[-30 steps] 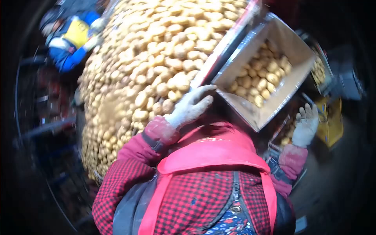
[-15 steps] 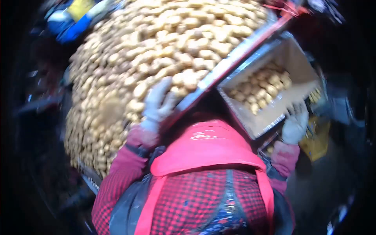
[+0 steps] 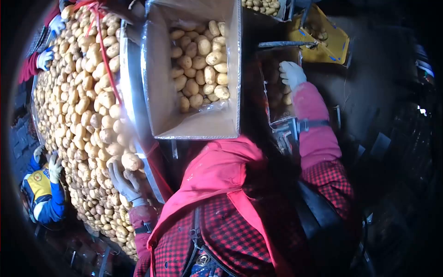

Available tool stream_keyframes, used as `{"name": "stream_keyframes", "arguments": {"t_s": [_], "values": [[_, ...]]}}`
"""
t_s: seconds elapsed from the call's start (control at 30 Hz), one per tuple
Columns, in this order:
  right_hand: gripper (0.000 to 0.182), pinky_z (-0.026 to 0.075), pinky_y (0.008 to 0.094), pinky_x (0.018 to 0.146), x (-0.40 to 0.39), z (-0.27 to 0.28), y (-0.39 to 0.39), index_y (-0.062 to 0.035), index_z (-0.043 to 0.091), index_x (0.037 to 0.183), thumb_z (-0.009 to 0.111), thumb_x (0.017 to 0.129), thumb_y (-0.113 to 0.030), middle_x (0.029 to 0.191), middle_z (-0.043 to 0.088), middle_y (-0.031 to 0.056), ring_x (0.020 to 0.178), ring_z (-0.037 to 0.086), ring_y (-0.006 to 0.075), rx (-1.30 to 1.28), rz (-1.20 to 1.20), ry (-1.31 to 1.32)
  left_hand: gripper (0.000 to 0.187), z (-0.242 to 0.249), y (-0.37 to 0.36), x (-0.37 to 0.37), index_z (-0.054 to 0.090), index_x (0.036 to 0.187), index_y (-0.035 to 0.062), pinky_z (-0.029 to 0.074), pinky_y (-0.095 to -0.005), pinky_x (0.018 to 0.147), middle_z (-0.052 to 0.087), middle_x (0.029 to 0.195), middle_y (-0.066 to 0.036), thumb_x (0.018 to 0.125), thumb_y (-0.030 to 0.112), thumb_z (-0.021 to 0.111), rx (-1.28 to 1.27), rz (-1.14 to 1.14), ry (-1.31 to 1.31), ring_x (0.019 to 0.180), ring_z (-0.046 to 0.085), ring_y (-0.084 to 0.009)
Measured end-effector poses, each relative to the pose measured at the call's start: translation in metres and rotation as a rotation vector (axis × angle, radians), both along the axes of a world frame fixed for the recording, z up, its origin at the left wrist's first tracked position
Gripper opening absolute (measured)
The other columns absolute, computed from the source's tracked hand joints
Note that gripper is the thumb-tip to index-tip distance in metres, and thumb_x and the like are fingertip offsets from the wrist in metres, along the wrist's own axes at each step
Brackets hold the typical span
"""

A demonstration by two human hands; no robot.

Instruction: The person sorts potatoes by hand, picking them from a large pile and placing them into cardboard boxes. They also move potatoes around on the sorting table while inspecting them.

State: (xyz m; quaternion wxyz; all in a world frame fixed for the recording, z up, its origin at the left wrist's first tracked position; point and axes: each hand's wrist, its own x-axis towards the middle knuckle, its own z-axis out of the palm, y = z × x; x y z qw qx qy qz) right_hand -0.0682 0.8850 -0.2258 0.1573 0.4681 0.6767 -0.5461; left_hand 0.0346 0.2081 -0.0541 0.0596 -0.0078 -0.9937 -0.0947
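Note:
My left hand (image 3: 123,183), in a grey-white glove, lies at the near edge of a large potato heap (image 3: 85,120). Its fingers are apart and touch the heap, with a large potato (image 3: 131,161) just beyond the thumb. My right hand (image 3: 292,75), gloved in white, is stretched out over a dark, narrow container (image 3: 265,99) with potatoes in it. Its fingers look spread, and no potato shows in them. Between my hands stands an open cardboard box (image 3: 194,127) lined with clear plastic, partly filled with potatoes (image 3: 200,64).
A metal rail (image 3: 134,87) borders the heap, and a red cord (image 3: 107,60) hangs across it. Other people's gloved hands (image 3: 45,58) work at the far left, with a blue sleeve (image 3: 51,203) lower down. A yellow bin (image 3: 339,44) stands beyond my right hand.
My view has turned to the right. My right hand has left the cardboard box's edge and moved over the dark container. My left hand stays at the heap's edge.

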Motion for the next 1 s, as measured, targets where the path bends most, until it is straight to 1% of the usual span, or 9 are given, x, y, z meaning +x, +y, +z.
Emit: {"name": "stream_keyframes", "arguments": {"t_s": [0.1,0.17,0.47,0.6,0.7,0.8,0.83,0.9,1.0], "values": [[0.050,0.054,0.0478,0.093,-0.015,-0.038,0.001,-0.0144,0.064,0.135,0.064,0.096,-0.044,0.129,0.069,0.0135,0.114,0.067,0.0301,0.186,0.040,0.038,0.058,0.000,0.002,-0.002,0.052,0.147,-0.0008,0.034,-0.0546,0.118,0.046,0.151,-0.031,0.105,0.039,0.045,-0.025,0.000,-0.018,0.142,0.042,-0.0478],[0.046,0.052,0.0506,0.097,-0.034,-0.191,0.074,-0.0169,0.063,0.139,0.060,0.098,-0.038,0.137,0.066,0.0160,0.124,0.064,0.0342,0.719,0.477,-0.481,0.057,0.000,0.005,-0.003,0.051,0.146,-0.0014,0.034,-0.0550,0.118,0.046,0.151,-0.031,0.107,0.038,0.043,-0.011,0.000,-0.017,0.142,0.042,-0.0483],[0.042,0.053,0.0461,0.092,-0.049,-0.248,0.049,-0.0167,0.063,0.138,0.061,0.100,-0.034,0.130,0.069,0.0111,0.112,0.067,0.0295,0.713,0.540,-0.445,0.064,-0.006,0.022,-0.007,0.053,0.141,-0.0048,0.037,-0.0556,0.115,0.050,0.147,-0.031,0.108,0.047,0.036,-0.034,0.048,0.039,0.137,0.048,-0.0477],[0.040,0.054,0.0441,0.090,-0.027,-0.270,0.077,-0.0167,0.064,0.137,0.061,0.101,-0.032,0.126,0.071,0.0090,0.107,0.069,0.0274,0.558,0.276,-0.218,0.061,-0.005,0.020,-0.006,0.053,0.142,-0.0039,0.037,-0.0552,0.115,0.049,0.148,-0.031,0.109,0.044,0.036,-0.035,0.033,0.039,0.137,0.048,-0.0475],[0.038,0.054,0.0427,0.088,0.026,-0.347,0.152,-0.0166,0.064,0.137,0.062,0.102,-0.030,0.124,0.072,0.0073,0.103,0.070,0.0258,-0.159,-0.414,0.276,0.058,-0.005,0.011,-0.005,0.054,0.143,-0.0025,0.036,-0.0552,0.115,0.048,0.149,-0.031,0.109,0.041,0.038,-0.034,0.021,0.035,0.139,0.047,-0.0475],[0.036,0.054,0.0385,0.082,0.003,-0.060,0.005,-0.0167,0.064,0.135,0.064,0.102,-0.031,0.113,0.073,0.0018,0.089,0.068,0.0196,-0.114,-0.260,0.296,0.056,0.000,0.013,-0.004,0.054,0.144,-0.0016,0.036,-0.0556,0.115,0.047,0.150,-0.031,0.109,0.039,0.039,-0.058,0.036,0.013,0.139,0.046,-0.0479],[0.040,0.055,0.0360,0.080,0.001,-0.009,-0.015,-0.0150,0.064,0.133,0.064,0.101,-0.039,0.109,0.072,0.0038,0.090,0.069,0.0199,-0.235,-0.341,0.310,0.056,0.000,0.013,-0.004,0.054,0.144,-0.0016,0.036,-0.0556,0.115,0.047,0.150,-0.031,0.109,0.039,0.039,-0.040,0.027,0.021,0.139,0.046,-0.0479],[0.045,0.056,0.0373,0.077,0.021,0.006,-0.006,-0.0129,0.063,0.133,0.060,0.102,-0.046,0.104,0.071,0.0057,0.088,0.069,0.0221,-0.482,-0.410,0.303,0.056,-0.001,0.008,-0.003,0.053,0.144,-0.0019,0.036,-0.0557,0.115,0.047,0.150,-0.031,0.108,0.039,0.040,-0.052,0.025,0.005,0.140,0.045,-0.0478],[0.050,0.054,0.0332,0.068,0.037,0.089,-0.036,-0.0114,0.061,0.133,0.054,0.103,-0.050,0.098,0.069,0.0076,0.080,0.066,0.0192,-0.592,-0.464,0.459,0.056,0.003,0.009,-0.006,0.053,0.144,-0.0019,0.036,-0.0559,0.115,0.048,0.148,-0.031,0.108,0.039,0.040,-0.022,-0.006,0.007,0.139,0.046,-0.0484]]}}
